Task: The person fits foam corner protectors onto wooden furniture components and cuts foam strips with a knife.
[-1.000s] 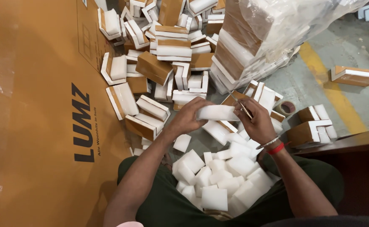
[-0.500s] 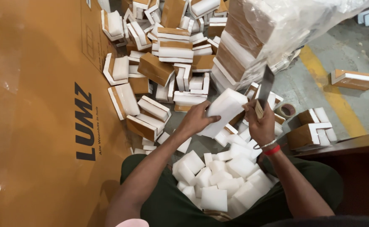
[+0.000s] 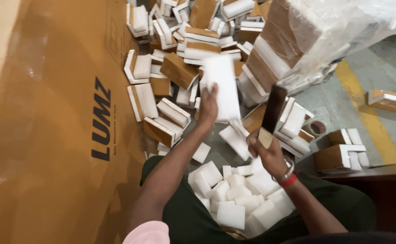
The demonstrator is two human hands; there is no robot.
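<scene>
My left hand [image 3: 208, 105] is raised over the floor and grips a long white foam block [image 3: 221, 86] by its lower left edge. My right hand [image 3: 265, 150], with a red band and a bracelet at the wrist, is shut on a knife with a dark flat blade [image 3: 274, 108] that points up. The knife stands just right of the foam block, not touching it. In my lap lies a heap of small white foam pieces [image 3: 234, 194].
A large brown cardboard sheet [image 3: 49, 117] fills the left side. Several brown-and-white foam corner pieces [image 3: 180, 68] are piled ahead on the floor. A plastic-wrapped stack [image 3: 306, 31] stands at the upper right. A tape roll [image 3: 316, 128] and more corner pieces [image 3: 340, 153] lie on the right.
My left hand has lifted the white foam block up and away from my lap. My right hand raised the knife, blade up, and has now come back toward me.
</scene>
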